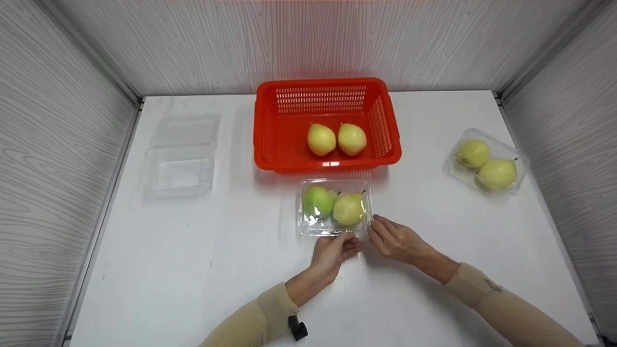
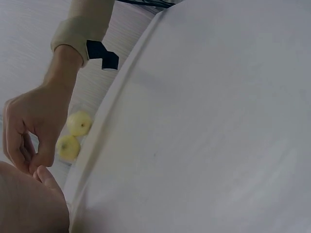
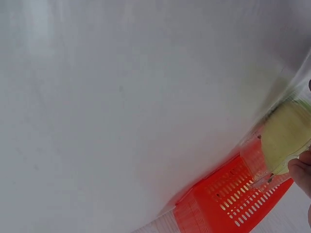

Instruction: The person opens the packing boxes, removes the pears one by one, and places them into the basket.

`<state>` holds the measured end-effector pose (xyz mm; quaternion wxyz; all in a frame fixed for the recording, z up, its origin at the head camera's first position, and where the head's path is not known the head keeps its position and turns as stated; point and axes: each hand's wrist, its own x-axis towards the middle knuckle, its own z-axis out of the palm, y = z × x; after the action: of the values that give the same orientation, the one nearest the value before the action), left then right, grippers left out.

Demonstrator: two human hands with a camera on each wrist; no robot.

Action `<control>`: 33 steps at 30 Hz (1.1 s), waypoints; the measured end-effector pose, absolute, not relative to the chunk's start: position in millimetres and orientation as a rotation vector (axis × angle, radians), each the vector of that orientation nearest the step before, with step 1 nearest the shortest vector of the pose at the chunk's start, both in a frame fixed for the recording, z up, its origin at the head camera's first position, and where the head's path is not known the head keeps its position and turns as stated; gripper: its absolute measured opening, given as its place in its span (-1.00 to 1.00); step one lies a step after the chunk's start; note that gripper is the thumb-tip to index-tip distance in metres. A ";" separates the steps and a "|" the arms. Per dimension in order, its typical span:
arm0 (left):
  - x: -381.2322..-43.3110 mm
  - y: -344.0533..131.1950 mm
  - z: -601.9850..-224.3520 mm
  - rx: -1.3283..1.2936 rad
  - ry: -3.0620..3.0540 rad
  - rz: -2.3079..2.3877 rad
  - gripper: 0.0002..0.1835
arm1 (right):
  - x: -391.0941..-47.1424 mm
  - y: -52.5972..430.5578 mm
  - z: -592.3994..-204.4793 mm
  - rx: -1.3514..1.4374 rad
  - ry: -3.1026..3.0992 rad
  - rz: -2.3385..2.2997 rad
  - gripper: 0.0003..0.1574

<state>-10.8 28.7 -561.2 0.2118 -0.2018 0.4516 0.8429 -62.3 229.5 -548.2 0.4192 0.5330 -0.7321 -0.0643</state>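
Observation:
A clear plastic clamshell box sits in front of the red basket with its lid down. Inside it, a green fruit lies on the left and a yellow pear on the right. My left hand pinches the box's front edge, thumb on top and fingers curled below. At the front right corner, my right hand pinches the rim between thumb and fingertips. The right wrist view shows the pear through the plastic, close to the fingers.
Behind the box stands a red basket with two yellow pears in it. An empty clear clamshell box lies unfolded at the left. At the right edge is another clear box holding two yellow pears.

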 end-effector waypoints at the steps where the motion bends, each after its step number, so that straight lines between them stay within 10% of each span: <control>1: -10.7 28.6 -561.5 -0.559 1.257 2.341 -0.89 | -62.4 229.7 -549.3 1.333 -1.837 -0.147 -0.58; 33: -9.6 9.3 -563.3 -0.582 1.291 2.324 -0.81 | -79.8 226.7 -518.5 1.169 -1.852 0.140 -0.79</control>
<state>-9.6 9.3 -563.3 0.2085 -0.2093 0.4640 0.8351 -79.8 226.7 -518.5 0.4562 0.4740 -0.7510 0.0567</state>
